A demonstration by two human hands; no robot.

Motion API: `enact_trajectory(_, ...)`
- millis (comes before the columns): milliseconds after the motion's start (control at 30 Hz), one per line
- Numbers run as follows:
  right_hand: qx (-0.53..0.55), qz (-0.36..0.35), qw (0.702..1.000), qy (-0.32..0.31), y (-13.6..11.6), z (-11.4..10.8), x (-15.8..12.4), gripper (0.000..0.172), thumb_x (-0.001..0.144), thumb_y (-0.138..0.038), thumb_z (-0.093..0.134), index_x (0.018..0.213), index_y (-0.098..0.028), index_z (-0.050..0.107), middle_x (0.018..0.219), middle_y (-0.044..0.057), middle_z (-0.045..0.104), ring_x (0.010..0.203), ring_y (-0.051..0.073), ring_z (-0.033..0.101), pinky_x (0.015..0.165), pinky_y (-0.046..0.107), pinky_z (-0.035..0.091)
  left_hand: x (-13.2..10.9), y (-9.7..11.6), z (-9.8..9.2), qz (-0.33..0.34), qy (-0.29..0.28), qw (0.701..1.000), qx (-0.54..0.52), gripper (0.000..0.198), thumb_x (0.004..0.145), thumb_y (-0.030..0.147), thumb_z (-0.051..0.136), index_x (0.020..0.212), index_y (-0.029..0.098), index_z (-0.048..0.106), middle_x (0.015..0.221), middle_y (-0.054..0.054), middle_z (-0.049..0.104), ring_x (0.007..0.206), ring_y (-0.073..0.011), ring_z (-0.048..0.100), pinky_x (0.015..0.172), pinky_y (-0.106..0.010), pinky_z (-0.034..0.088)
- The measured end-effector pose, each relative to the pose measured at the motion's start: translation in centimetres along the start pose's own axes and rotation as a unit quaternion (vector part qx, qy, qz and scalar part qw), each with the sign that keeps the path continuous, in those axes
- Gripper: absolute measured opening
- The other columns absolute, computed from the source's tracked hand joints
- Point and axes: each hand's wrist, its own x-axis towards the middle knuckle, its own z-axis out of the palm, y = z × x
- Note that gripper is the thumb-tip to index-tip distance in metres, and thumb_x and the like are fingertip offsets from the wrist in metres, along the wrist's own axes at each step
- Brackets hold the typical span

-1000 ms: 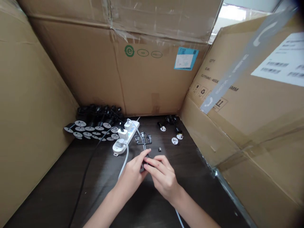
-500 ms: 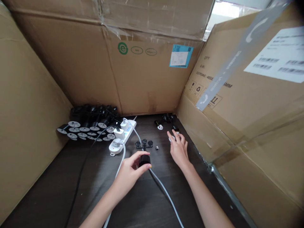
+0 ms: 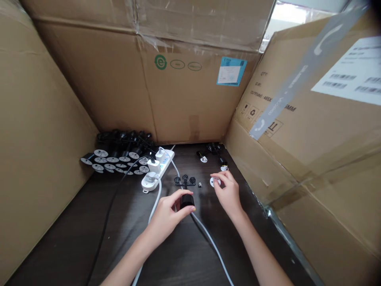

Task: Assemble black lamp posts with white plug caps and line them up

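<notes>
My left hand [image 3: 170, 210] is closed round a black cylinder [image 3: 187, 200], thumb below and fingers above. From its far end a thin black stem runs to a bar with several small lantern-like heads [image 3: 185, 180]. My right hand [image 3: 228, 192] pinches a white disc [image 3: 213, 181] by its edge; small dark marks show on its face. Between the two hands a tiny metallic part [image 3: 200, 185] lies on the dark table [image 3: 125, 238]. Just beyond my right hand lies another white disc [image 3: 224, 168] beside a black piece.
A white power strip [image 3: 145, 186] with plugs and cables stands left of centre. Behind it are stacked several black cylinders with white round ends [image 3: 112, 159]. More black parts [image 3: 212, 148] and a white disc [image 3: 204, 159] lie at the back. Cardboard boxes [image 3: 184, 107] wall in the table.
My right hand has closed from spread fingers to a pinch on the white disc. My left hand keeps its hold on the black cylinder. The whole view has shifted slightly.
</notes>
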Motion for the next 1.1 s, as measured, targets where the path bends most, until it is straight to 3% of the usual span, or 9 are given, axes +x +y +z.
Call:
enact_trajectory(167,0.282,0.061,0.958,0.003,-4.5,-1.0,-0.7,0.005,0.078,-0.011,0.051,0.077,-0.015,0.053,0.082,0.003,0.049,0.074,0.013,0.053,0.065,0.023,0.046,0.0,-0.2,-0.1,-0.011,-0.007,0.999,-0.041,0.04,0.075,0.045,0.059,0.106,0.02,0.058,0.072,-0.001,0.056,0.063,-0.0127,0.047,0.053,-0.02,0.034)
enact_trajectory(267,0.367,0.06,0.928,-0.017,-6.0,-1.7,-1.1,0.005,0.077,-0.011,0.053,0.077,-0.015,0.051,0.083,0.003,0.049,0.075,0.013,0.053,0.067,0.024,0.046,0.2,-0.4,-0.1,-0.011,-0.024,0.99,-0.137,0.044,0.082,0.048,0.049,0.112,0.016,0.053,0.079,-0.004,0.058,0.058,-0.0105,0.046,0.052,-0.021,0.036)
enact_trajectory(400,0.37,0.017,0.927,-0.06,-6.8,-2.2,-1.5,0.006,0.076,-0.009,0.054,0.074,-0.015,0.053,0.079,0.004,0.053,0.074,0.014,0.053,0.064,0.025,0.044,0.3,-0.1,-0.3,-0.024,-0.012,0.976,-0.216,0.047,0.089,0.048,0.031,0.109,0.012,0.054,0.078,-0.005,0.058,0.054,-0.0095,0.047,0.051,-0.021,0.034)
enact_trajectory(600,0.335,0.021,0.927,-0.168,-7.2,-1.9,-2.0,0.004,0.074,-0.012,0.057,0.072,-0.015,0.055,0.071,0.002,0.056,0.063,0.012,0.051,0.056,0.023,0.041,0.3,0.1,-0.5,-0.039,0.002,0.975,-0.219,0.041,0.088,0.045,0.039,0.111,0.015,0.055,0.085,-0.005,0.058,0.057,-0.0095,0.047,0.05,-0.02,0.033)
enact_trajectory(767,0.284,0.061,0.944,-0.158,-7.1,-1.0,-2.4,0.008,0.075,-0.018,0.06,0.069,-0.015,0.056,0.063,0.0,0.053,0.055,0.009,0.046,0.051,0.021,0.037,0.3,-0.1,-0.2,-0.045,0.004,0.978,-0.204,0.044,0.086,0.047,0.041,0.113,0.015,0.054,0.068,-0.001,0.053,0.053,-0.0096,0.047,0.049,-0.02,0.032)
enact_trajectory(1100,0.377,0.143,0.903,-0.148,-6.9,-0.2,-2.8,0.014,0.076,-0.021,0.061,0.067,-0.014,0.054,0.064,-0.001,0.05,0.056,0.009,0.045,0.052,0.021,0.038,0.3,0.1,-0.1,-0.042,-0.004,0.978,-0.204,0.042,0.087,0.045,0.04,0.115,0.015,0.051,0.057,0.002,0.051,0.054,-0.0102,0.049,0.053,-0.02,0.034)
